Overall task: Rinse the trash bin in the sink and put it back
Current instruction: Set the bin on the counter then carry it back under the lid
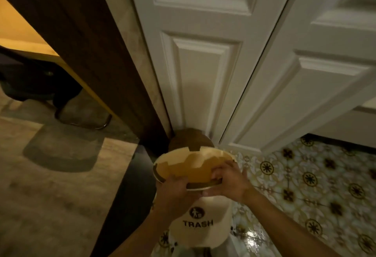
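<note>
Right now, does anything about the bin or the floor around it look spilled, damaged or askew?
Nothing looks damaged or spilled. The trash bin is held by its rim in both the left hand and the right hand, its inside apparently empty. The patterned tile floor is glossy, but no puddle is clear.

bin (200, 230): below both hands, its near rim gripped by them
left hand (175, 189): on the rim, just left of the right hand (230, 181)
doors (205, 69): ahead of the hands, beyond the bin
panel (87, 39): ahead and to the left
tiles (317, 187): right of the right hand
carpet (50, 185): left of the left hand
chair (30, 78): far left, ahead, on the carpet
</note>
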A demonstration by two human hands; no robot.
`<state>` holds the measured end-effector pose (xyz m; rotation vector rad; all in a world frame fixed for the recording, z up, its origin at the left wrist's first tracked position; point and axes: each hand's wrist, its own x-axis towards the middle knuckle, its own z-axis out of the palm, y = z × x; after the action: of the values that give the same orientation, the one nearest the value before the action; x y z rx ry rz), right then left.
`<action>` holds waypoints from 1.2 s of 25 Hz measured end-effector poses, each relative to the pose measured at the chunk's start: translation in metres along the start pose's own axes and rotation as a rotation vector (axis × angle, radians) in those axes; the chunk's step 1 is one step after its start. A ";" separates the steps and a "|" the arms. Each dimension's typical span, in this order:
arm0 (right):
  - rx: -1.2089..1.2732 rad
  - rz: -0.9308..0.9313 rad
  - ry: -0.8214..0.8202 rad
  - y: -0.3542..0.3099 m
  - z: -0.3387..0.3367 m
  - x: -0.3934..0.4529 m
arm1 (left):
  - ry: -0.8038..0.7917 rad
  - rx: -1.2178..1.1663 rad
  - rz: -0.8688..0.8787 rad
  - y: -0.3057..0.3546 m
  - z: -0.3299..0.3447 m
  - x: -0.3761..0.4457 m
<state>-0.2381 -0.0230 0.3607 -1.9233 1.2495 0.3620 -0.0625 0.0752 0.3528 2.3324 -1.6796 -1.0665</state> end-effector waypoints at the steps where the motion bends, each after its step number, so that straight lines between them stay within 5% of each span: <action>1: 0.016 0.024 -0.062 0.012 0.017 0.014 | -0.064 -0.024 -0.044 -0.009 0.019 0.007; 4: 0.257 0.116 -0.112 0.042 0.061 0.053 | -0.156 0.087 -0.096 -0.032 0.064 0.028; 11: 0.851 0.485 0.214 0.100 0.154 0.168 | -0.256 0.136 -0.126 -0.100 0.162 0.071; 18: 1.641 0.659 0.008 0.114 0.205 0.248 | -0.226 0.235 -0.122 -0.146 0.225 0.105; 24: 1.853 0.631 0.037 0.118 0.220 0.292 | -0.235 0.231 -0.102 -0.167 0.244 0.120; 30: 1.810 0.670 0.047 0.111 0.209 0.285 | -0.150 0.244 -0.029 -0.171 0.241 0.109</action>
<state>-0.1631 -0.0702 0.0012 0.0271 1.3401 -0.4364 -0.0449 0.1280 0.0425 2.4834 -1.9354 -1.1257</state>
